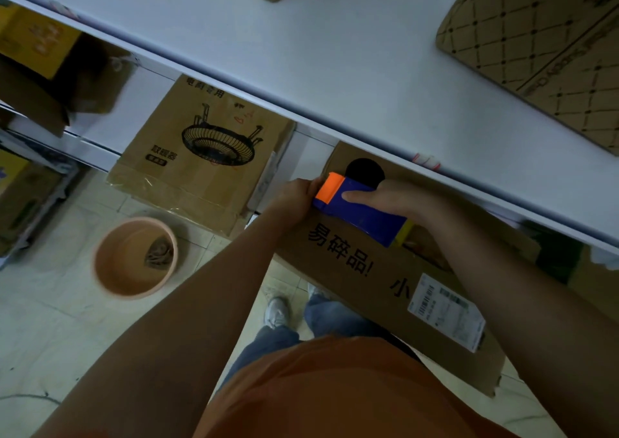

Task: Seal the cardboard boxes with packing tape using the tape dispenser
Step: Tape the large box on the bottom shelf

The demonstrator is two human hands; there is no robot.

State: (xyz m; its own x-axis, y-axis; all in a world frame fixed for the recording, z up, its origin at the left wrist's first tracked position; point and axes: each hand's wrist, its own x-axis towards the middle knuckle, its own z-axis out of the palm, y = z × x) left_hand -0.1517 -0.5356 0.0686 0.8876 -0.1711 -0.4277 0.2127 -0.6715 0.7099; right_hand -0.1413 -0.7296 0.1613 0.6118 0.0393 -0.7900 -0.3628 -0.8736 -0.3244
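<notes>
A long cardboard box (378, 280) with black printed characters and a white shipping label lies under the white shelf's edge, slanting toward me. On its upper left end sits a blue tape dispenser (365, 215) with an orange head. My right hand (395, 200) grips the dispenser's blue body from above, thumb along its side. My left hand (294, 200) holds the box's left corner beside the orange head, fingers curled over the edge. No tape strip can be made out.
A white shelf board (335, 55) crosses the view, carrying a patterned box (536, 45) at right. Below at left stands a box printed with a wire basket (201, 156). A pink bucket (135, 258) sits on the tiled floor. More boxes fill the left shelves.
</notes>
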